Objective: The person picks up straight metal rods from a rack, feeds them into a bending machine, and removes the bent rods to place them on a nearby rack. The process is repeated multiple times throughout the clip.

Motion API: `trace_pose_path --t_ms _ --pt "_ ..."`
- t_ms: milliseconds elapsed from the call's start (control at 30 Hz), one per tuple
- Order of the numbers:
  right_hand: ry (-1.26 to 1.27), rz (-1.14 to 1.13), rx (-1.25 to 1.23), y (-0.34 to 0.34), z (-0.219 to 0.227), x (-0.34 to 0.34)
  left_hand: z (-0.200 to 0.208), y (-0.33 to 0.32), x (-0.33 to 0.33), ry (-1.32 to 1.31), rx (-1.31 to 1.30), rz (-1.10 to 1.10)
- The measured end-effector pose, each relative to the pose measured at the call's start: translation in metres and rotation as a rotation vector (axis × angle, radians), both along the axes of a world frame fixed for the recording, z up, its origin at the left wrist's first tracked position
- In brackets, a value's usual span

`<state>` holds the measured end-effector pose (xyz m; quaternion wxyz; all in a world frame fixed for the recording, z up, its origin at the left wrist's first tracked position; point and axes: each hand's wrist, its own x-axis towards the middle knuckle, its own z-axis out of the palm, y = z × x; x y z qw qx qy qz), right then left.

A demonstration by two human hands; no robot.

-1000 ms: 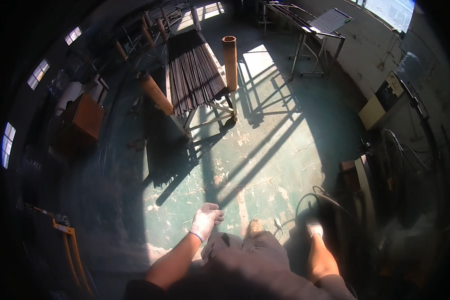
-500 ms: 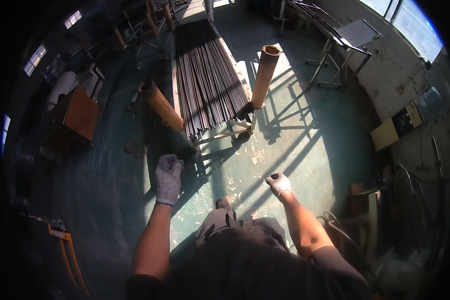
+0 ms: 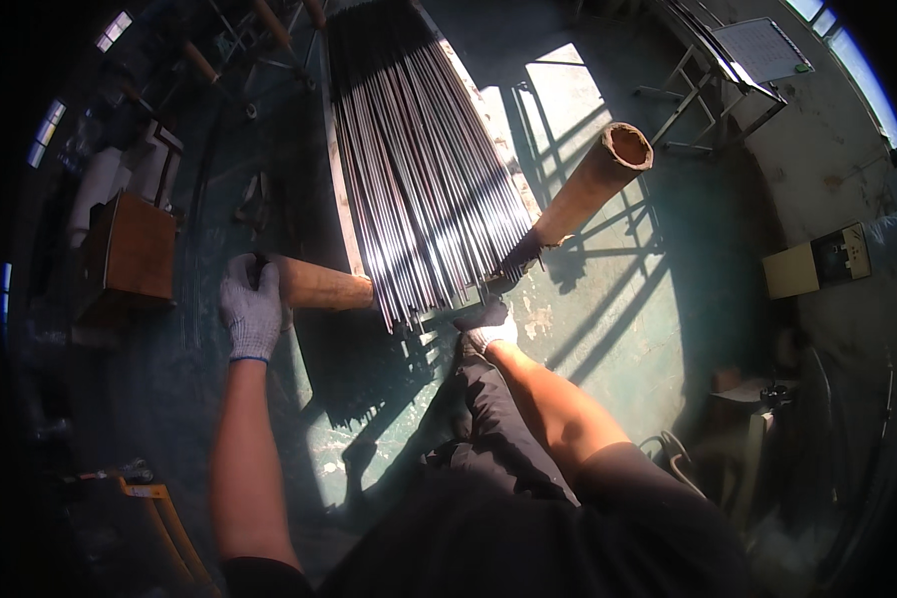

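Note:
My left hand (image 3: 251, 309), in a white knit glove with a blue cuff, is at the upper end of the left brown tube (image 3: 327, 284), its thumb and fingers curled about the rim. The tube leans outward from the near left corner of a rack loaded with long thin metal rods (image 3: 434, 189). At the rack's near end is my gloved right hand (image 3: 490, 331), low by my raised leg and close below the rod ends. Shadow hides its fingers, so what they touch cannot be made out. Another brown tube (image 3: 588, 184), with a ragged open rim, tilts outward at the near right corner.
A brown wooden cabinet (image 3: 145, 244) stands at the left. Far right, a metal-framed stand carries a white board (image 3: 762, 50). A cream box (image 3: 817, 261) is by the right wall, and yellow metal bars (image 3: 164, 518) are at lower left. Sunlight and shadows cross the green floor (image 3: 618, 329).
I have come closer to the rack. My left hand has moved left onto the left tube's end; my right hand has moved inward to the rack's near end. One leg has come up.

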<state>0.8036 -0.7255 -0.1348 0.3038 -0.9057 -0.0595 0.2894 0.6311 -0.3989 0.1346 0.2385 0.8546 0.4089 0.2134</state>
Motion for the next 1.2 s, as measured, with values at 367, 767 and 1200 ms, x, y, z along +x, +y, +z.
trace_pose_path --t_ms 367,767,1200 --pt "-0.181 0.108 -0.327 0.191 -0.101 0.099 -0.049 0.009 0.079 0.176 0.644 0.051" --pt "0.202 0.129 -0.386 0.199 -0.116 0.125 -0.055 0.02 0.073 0.259 0.688 0.103" --pt "0.412 0.126 0.03 0.147 -0.089 0.17 -0.061 0.016 0.067 0.235 0.614 0.141"
